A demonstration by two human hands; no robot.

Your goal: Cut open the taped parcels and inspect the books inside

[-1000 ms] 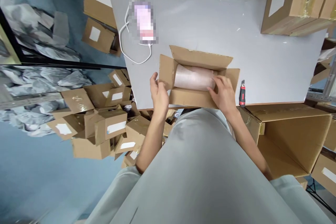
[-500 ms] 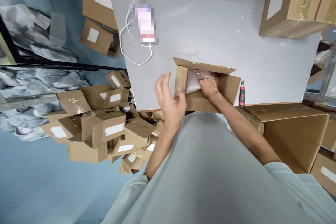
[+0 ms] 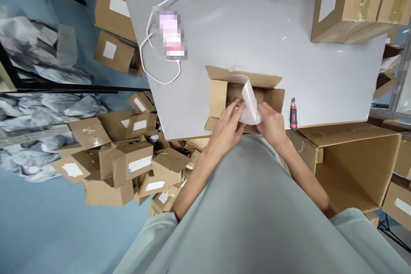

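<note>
A small open cardboard box (image 3: 218, 98) stands at the table's near edge with its flaps spread. Above its opening I hold a whitish foam sheet (image 3: 252, 105), folded and semi-translucent. My left hand (image 3: 226, 126) pinches the sheet's left side, its fingers partly hiding the box's inside. On the other side, my right hand (image 3: 272, 123) has its fingers closed on the sheet's right edge. Whether anything is wrapped in the foam I cannot tell. A red and black utility knife (image 3: 293, 114) lies on the table, right of the box.
The grey table (image 3: 231, 30) carries a blurred-out phone (image 3: 171, 34), a white charger cable (image 3: 167, 82) and taped cartons (image 3: 340, 8). A large open carton (image 3: 349, 171) stands at the right below the edge. Several discarded boxes (image 3: 141, 158) are heaped on the left.
My right hand has come up out of the box with the foam sheet. My left hand, spread beside the box before, has moved right and taken hold of the sheet.
</note>
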